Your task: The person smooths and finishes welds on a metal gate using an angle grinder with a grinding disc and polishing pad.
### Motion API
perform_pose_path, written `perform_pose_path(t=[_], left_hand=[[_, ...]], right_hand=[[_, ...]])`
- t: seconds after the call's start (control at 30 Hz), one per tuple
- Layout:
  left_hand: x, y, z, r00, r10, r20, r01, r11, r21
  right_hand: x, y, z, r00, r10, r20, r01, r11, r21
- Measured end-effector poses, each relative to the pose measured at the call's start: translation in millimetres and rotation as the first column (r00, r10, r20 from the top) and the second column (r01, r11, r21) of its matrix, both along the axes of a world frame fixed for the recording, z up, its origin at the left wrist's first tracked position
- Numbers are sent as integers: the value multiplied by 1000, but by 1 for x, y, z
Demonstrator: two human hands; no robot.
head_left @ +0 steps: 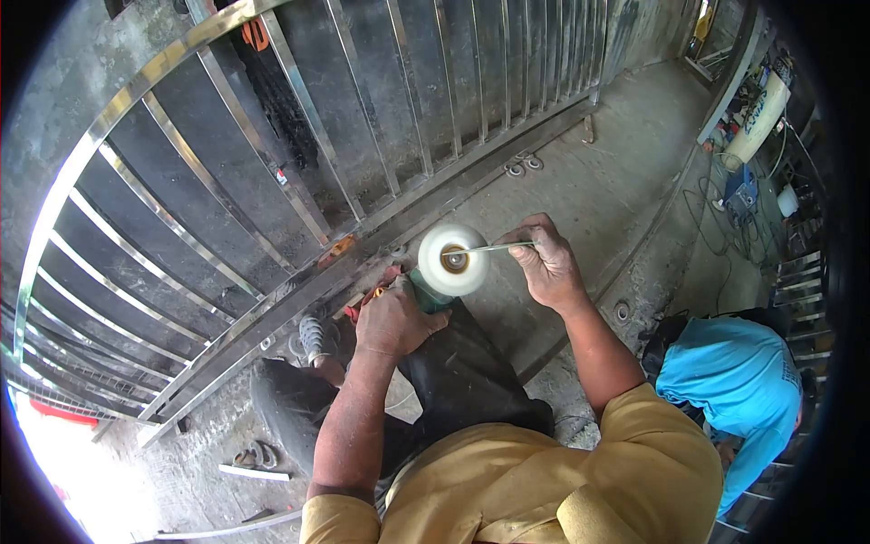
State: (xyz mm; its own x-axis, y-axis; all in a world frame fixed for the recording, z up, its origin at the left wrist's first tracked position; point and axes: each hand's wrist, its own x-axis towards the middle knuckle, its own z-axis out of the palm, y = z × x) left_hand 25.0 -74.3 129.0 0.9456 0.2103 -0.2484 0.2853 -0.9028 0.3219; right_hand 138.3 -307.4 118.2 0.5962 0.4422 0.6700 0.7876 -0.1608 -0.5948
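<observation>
My left hand (396,319) is wrapped round the green body of a tool (429,293) that rests near my thigh. On the tool sits a round white wheel (438,274) with a brownish centre, facing up. My right hand (546,260), to the right of the wheel, pinches a thin, light-coloured stick (504,246) between thumb and fingers. The stick's far end lies over the wheel's centre. Beside my left hand is a red cloth or glove (361,306), partly hidden.
A shiny metal railing (391,195) leans along the dark wall ahead and left. At the right, a person in a blue shirt (732,374) bends down. Cables (722,213), a blue box (741,192) and a cylinder (758,121) stand at the upper right. Round discs (524,165) lie on the floor.
</observation>
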Motion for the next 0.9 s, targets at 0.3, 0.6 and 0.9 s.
perform_pose_path(t=[0.3, 0.6, 0.9], left_hand=[[-1, -1, 4, 1000, -1, -26, 0, 999, -38], [-4, 2, -7, 991, -14, 134, 18, 999, -32], [-2, 2, 4, 996, 8, 93, 0, 997, -81]], right_hand=[[2, 7, -5, 998, 37, -50, -34, 997, 73], [-1, 13, -10, 951, 134, -278, -61, 964, 257], [1, 15, -31, 944, 36, -328, 90, 929, 359]])
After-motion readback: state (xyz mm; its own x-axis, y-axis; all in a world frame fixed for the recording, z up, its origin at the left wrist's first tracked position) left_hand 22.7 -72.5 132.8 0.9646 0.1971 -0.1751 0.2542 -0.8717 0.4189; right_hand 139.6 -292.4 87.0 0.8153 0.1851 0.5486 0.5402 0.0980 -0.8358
